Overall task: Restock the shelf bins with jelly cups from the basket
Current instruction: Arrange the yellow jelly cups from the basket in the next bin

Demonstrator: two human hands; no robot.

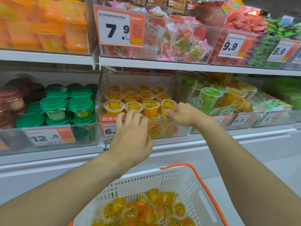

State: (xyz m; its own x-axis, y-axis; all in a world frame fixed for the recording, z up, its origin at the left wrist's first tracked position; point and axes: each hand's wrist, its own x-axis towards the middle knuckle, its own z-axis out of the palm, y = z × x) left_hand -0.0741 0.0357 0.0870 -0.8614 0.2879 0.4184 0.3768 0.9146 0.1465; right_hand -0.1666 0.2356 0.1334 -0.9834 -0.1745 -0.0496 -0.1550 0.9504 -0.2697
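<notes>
Several orange jelly cups [114,107] stand in rows inside a clear shelf bin [182,128] on the middle shelf. My right hand [184,114] pinches the rim of one orange jelly cup [168,106] at the front right of the rows. My left hand [132,136] reaches over the bin's front wall with its fingers spread and relaxed, the fingertips touching a front-row cup [133,106]. Below, a white basket [203,201] with orange handles holds several more orange jelly cups [146,209].
Green-lidded cups [53,105] fill the bin to the left. Green and orange cups [210,97] lie in the bin to the right. The upper shelf [162,64] overhangs the bin and carries bins of wrapped sweets [179,41]. Price tags hang on the bin fronts.
</notes>
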